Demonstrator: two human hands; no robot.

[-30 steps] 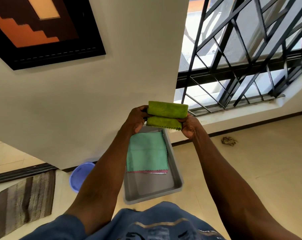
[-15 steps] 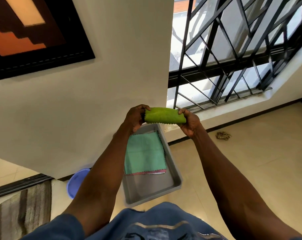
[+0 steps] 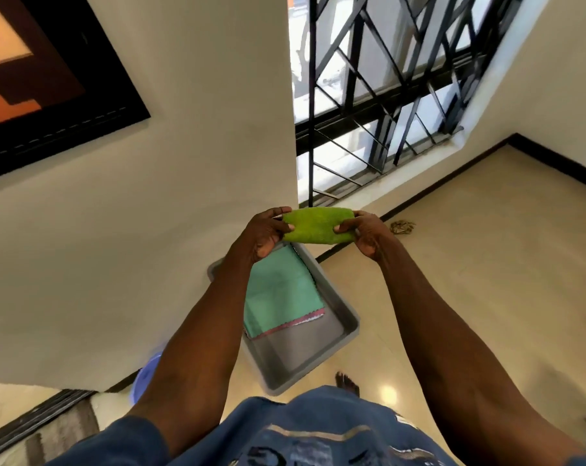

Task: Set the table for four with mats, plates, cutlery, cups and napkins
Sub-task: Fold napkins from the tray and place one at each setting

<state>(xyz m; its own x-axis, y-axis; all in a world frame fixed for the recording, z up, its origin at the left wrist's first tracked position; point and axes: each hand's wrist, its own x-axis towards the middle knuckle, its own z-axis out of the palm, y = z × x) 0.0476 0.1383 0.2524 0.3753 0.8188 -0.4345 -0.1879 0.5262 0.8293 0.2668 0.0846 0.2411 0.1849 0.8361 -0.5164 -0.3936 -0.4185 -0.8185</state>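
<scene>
Though half-hidden — pink cloth [image 3: 306,319] under teal napkin [image 3: 281,290]

Below me I see a glossy cream tiled floor [image 3: 469,297], edged with a dark skirting line along the walls. A grey plastic tray [image 3: 347,322] sits on it close to the wall corner, and folded cloths lie in the tray: a teal one [image 3: 281,290] on top, with a pink scalloped edge [image 3: 305,320] showing from underneath. A blue basin [image 3: 147,376] stands by the wall, partly hidden. A striped rug [image 3: 59,432] lies at the lower left, a small brownish clump [image 3: 402,227] near the window wall, and a bare foot [image 3: 347,384] stands just beside the tray.
</scene>
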